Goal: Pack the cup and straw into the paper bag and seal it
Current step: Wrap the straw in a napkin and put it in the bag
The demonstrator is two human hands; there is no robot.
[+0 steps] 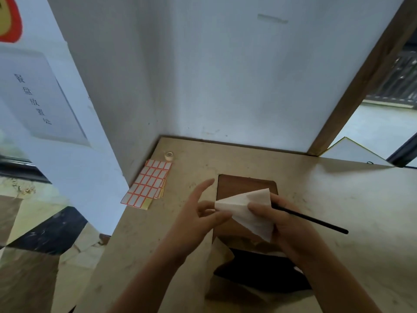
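Progress looks to be somewhere in the middle. The paper bag (246, 251) stands open on the bench (338, 199) directly below the hands, its brown back panel rising behind them and its dark mouth gaping nearer the camera. Whether the cup already sits inside I cannot tell; the interior is only a black shadow, and no cup shows anywhere else on the bench.

The right hand (282, 220) has its grip closed on two things at once: the black straw (316, 220), which juts out to the right and slightly downward, and a folded white napkin (248, 211) pinched under the thumb. The left hand (198, 213) is half open, fingers spread, with fingertips just touching the napkin's left corner; it holds nothing firmly. Both items hover above the bag's mouth, not yet dropped in.

Judging from this, the straw and napkin remain to be put in, and the top has yet to be folded and sealed. The means for sealing lie near the far left corner of the bench: a sheet of red-bordered blank labels (147, 184) and a small roll of tape (168, 155) just beyond it.

The only readable writing is on a white notice (42, 96) on the wall to the left, with Chinese characters reading 餐盘放置处. The labels carry no text.
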